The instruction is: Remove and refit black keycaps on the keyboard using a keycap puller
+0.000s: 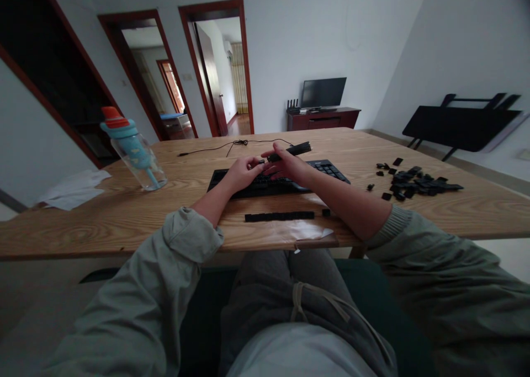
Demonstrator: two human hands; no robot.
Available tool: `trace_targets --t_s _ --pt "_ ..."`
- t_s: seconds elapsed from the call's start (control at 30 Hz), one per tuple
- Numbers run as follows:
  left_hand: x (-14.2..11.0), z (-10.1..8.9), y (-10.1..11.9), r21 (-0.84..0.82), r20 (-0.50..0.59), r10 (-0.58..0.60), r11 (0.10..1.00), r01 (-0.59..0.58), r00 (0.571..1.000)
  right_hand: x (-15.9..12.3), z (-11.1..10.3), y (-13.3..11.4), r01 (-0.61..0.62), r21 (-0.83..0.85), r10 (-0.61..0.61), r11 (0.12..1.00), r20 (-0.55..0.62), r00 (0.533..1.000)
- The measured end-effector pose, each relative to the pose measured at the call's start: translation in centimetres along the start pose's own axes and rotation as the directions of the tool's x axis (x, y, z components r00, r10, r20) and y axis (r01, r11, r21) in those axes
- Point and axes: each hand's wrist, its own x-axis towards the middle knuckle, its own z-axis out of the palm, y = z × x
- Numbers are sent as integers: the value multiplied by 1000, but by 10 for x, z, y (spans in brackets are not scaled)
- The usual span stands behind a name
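A black keyboard [285,187] lies on the wooden table, partly hidden under my hands. My left hand [243,173] is closed over its middle, thumb and fingers pinched around a small dark piece that looks like a keycap [261,162]. Close beside it, my right hand [290,166] holds a thick black stick-shaped tool [298,148] between thumb and fingers, its far end pointing right. What kind of tool it is cannot be made out. In front of the keyboard lies a straight row of black keycaps [279,216], with one single keycap [326,212] to its right.
Loose black keycaps [422,184] lie in a heap on the right. A clear bottle with a red cap [134,153] stands at the left, near white tissues [77,189]. Behind the keyboard runs a black cable [240,142]. A clear plastic sheet [306,232] lies at the table's front edge.
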Motion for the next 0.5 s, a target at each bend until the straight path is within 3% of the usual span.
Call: trace_targets --t_s 0.13,0.33,0.5 --pt "-1 -1 5 43 -105 -12 999 17 994 -1 1 -6 15 1 -15 1000 39 999" --pt "-1 -4 4 245 -165 -24 967 65 986 1 -18 -14 243 -242 -268 939 -77 960" --pt "0 -4 -2 264 -140 -34 962 70 990 6 -36 -9 97 -161 -103 982 -30 994"
